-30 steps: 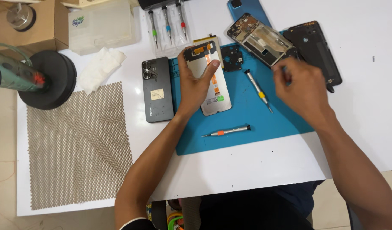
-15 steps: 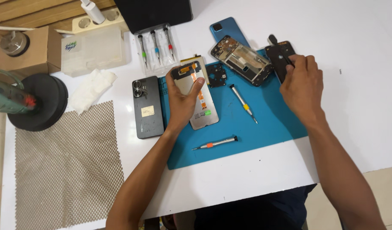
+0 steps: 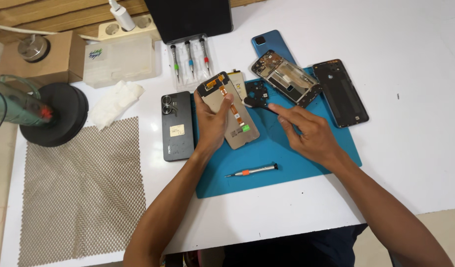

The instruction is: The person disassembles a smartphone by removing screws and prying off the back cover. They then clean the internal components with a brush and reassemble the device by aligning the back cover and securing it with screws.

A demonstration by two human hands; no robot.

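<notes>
My left hand (image 3: 211, 129) grips a phone display panel (image 3: 239, 129) lying face down on the blue work mat (image 3: 287, 173), thumb pressed near its orange flex cable (image 3: 236, 114). My right hand (image 3: 309, 136) rests on the mat just right of the panel. Its index finger reaches left and the fingertips pinch the edge of a small black part (image 3: 257, 96). Behind the hands lie a phone mid-frame (image 3: 287, 78) and a black back cover (image 3: 342, 93).
A black phone (image 3: 177, 127) lies left of the mat, and a screwdriver with an orange band (image 3: 252, 170) near its front. At the back are a blue back cover (image 3: 268, 45) and three screwdrivers (image 3: 190, 57). To the left are tissue (image 3: 113, 101), a mesh sheet (image 3: 79, 188) and a round black stand (image 3: 54, 114).
My right hand has left the black back cover, which now lies flat at the right, and has moved left to the small black part. My left hand stays on the display panel.
</notes>
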